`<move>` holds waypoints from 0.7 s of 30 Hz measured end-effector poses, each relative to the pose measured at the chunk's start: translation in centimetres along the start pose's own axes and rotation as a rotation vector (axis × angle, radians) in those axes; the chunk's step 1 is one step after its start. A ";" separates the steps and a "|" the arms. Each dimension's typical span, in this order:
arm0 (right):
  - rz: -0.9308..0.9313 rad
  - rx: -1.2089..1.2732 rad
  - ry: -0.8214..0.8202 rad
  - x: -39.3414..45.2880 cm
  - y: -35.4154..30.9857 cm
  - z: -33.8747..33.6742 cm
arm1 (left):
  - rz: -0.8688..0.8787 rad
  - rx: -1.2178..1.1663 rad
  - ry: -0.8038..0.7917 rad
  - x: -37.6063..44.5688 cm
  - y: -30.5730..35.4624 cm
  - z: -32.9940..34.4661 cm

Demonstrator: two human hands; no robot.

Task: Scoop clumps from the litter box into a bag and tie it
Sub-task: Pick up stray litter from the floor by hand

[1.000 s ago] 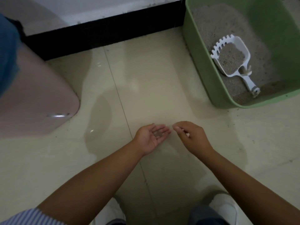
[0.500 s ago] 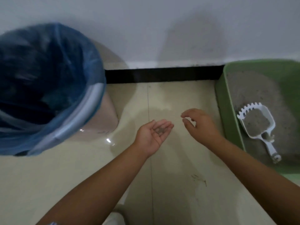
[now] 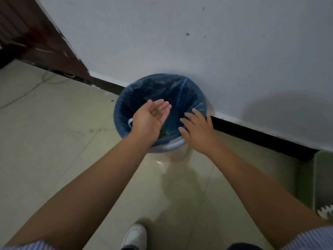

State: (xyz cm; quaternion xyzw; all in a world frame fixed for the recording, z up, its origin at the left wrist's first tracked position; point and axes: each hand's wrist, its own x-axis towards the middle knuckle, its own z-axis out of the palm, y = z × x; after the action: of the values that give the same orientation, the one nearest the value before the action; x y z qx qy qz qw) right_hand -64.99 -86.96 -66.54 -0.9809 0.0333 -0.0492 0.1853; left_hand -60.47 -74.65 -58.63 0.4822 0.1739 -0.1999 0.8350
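Litter grains (image 3: 157,112), a small grey pinch of them, lie in the cupped palm of the left hand (image 3: 148,119), which hovers palm-up over the mouth of the blue bag (image 3: 189,94) lining a round bin (image 3: 173,145). Its fingers are relaxed and nearly straight, holding nothing by grip. At three o'clock from it, the right hand (image 3: 199,131) hangs palm-down with fingers spread, over the bag's near-right rim; whether it touches the plastic cannot be told. The bin stands against the white wall (image 3: 180,42) at twelve o'clock. The green litter box (image 3: 322,170) shows only a corner at four o'clock, with white scoop (image 3: 326,211) teeth at its lower edge. A white shoe (image 3: 134,235) rests on the tile floor (image 3: 45,141) at six o'clock.
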 end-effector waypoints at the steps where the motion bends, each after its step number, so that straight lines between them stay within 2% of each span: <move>1: 0.048 -0.002 -0.018 0.0 -0.4 0.4 | 0.120 0.173 0.016 1.0 0.3 -0.1; 3: 0.098 0.033 0.034 -0.1 -0.6 0.9 | 0.444 0.806 -0.037 3.0 0.4 -0.7; 4: 0.105 0.033 0.044 -0.1 -0.5 0.9 | 0.564 1.200 -0.136 3.7 0.1 -1.2; 5: 0.105 0.023 0.033 -0.2 -0.2 1.0 | 0.583 1.581 -0.255 4.3 -0.4 -1.8; 6: 0.098 0.010 0.015 -0.2 -0.2 0.8 | 0.503 1.910 -0.327 4.9 -0.9 -2.5; 7: 0.094 0.004 0.011 -0.2 -0.2 0.8 | 0.395 2.168 -0.338 5.3 -1.4 -3.1; 8: 0.091 0.001 0.018 -0.2 -0.2 0.7 | 0.287 2.295 -0.310 5.3 -1.7 -3.4; 10: 0.082 0.001 0.037 -0.2 -0.4 0.8 | 0.204 2.279 -0.242 4.9 -1.8 -4.0; 16: 0.088 -0.006 0.047 -0.2 -0.5 0.7 | 0.464 2.141 -0.020 2.0 -2.6 -5.5; 21: 0.091 -0.044 -0.009 -0.4 -0.8 0.2 | 0.436 2.046 0.157 -0.4 -5.3 -6.2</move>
State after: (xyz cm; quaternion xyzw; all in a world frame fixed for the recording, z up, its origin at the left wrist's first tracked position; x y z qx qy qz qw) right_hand -65.36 -86.14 -66.44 -0.9824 0.0778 -0.0355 0.1660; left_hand -64.06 -71.62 -65.31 0.9907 -0.1150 -0.0652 0.0334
